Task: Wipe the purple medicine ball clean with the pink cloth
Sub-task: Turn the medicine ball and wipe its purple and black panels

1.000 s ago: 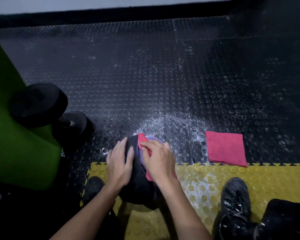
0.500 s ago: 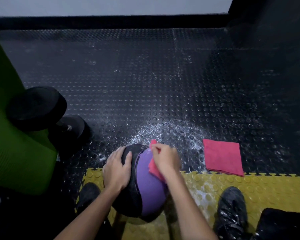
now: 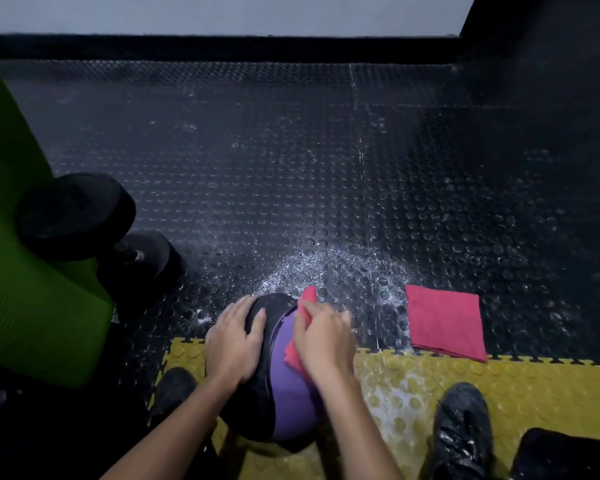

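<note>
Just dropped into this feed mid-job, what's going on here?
A person is wiping a black-and-purple medicine ball that sits on the floor between their shoes. The left hand rests on its black side to steady it. The right hand holds a pink cloth against the purple panel. White droplets speckle the black studded floor just beyond the ball. A second, folded cloth lies to the right, untouched.
</note>
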